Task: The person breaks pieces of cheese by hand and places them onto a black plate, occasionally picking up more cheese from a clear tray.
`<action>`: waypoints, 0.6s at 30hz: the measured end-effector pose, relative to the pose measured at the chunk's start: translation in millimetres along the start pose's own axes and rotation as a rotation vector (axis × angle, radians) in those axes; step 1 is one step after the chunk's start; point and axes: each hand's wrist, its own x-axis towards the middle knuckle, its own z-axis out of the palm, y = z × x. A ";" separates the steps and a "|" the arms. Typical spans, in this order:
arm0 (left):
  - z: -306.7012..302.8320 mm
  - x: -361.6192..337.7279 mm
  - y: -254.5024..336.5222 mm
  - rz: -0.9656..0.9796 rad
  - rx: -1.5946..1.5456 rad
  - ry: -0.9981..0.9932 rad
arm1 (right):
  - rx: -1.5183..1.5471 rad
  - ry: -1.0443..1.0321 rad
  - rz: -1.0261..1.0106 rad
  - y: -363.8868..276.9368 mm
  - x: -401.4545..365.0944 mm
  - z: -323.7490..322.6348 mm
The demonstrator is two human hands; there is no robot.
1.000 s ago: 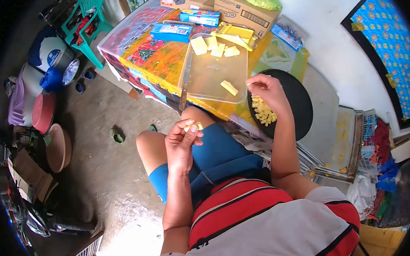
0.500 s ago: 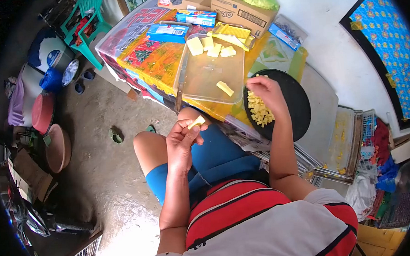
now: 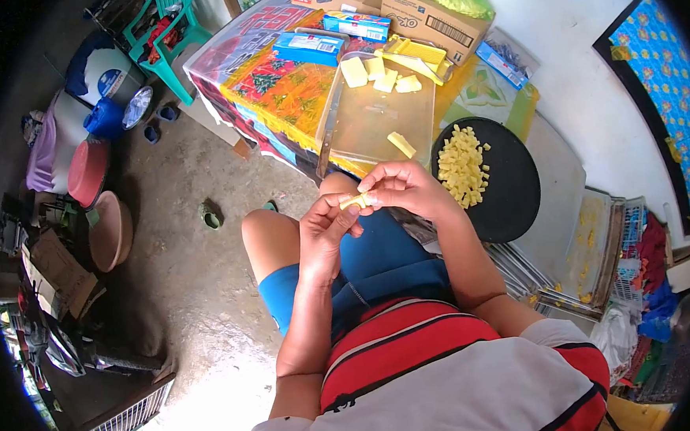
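Over my lap, my left hand [image 3: 323, 226] pinches a small yellow stick of what looks like cheese [image 3: 352, 202] between thumb and fingers. The fingertips of my right hand [image 3: 410, 189] close on the other end of the same stick. To the right, many small yellow cheese pieces [image 3: 462, 167] are heaped on the left side of a round black tray [image 3: 513, 185]. A clear rectangular plastic lid or tray [image 3: 371, 123] lies in front of me, bearing a loose cheese stick [image 3: 401, 144] and several larger chunks [image 3: 355, 72] at its far end.
A knife [image 3: 324, 152] lies along the plastic tray's left edge. Blue packets [image 3: 309, 49], a yellow slotted holder [image 3: 416, 51] and a cardboard box [image 3: 432, 19] stand farther back on the cloth-covered table [image 3: 274, 85]. Metal trays [image 3: 591, 240] lean at right.
My right hand has come from above the black tray to the cheese stick in my left hand, uncovering the heap of pieces. The whole view has shifted slightly.
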 end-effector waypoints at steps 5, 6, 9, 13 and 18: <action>0.2 -0.3 1.3 -0.009 -0.006 0.015 | -0.065 0.039 0.019 -5.0 -2.6 -6.1; -2.4 0.3 -1.7 -0.002 -0.005 0.028 | -0.099 0.091 -0.002 -7.0 -3.4 -10.7; -8.3 1.2 -5.3 0.012 -0.012 0.054 | -0.216 0.273 -0.061 -17.5 -9.3 -38.2; -12.3 0.7 -1.6 -0.023 -0.072 0.071 | -0.618 0.676 -0.108 -17.0 -33.2 -98.4; -7.2 5.4 -5.4 -0.061 -0.090 0.065 | -1.070 1.051 0.044 -1.3 -59.7 -141.7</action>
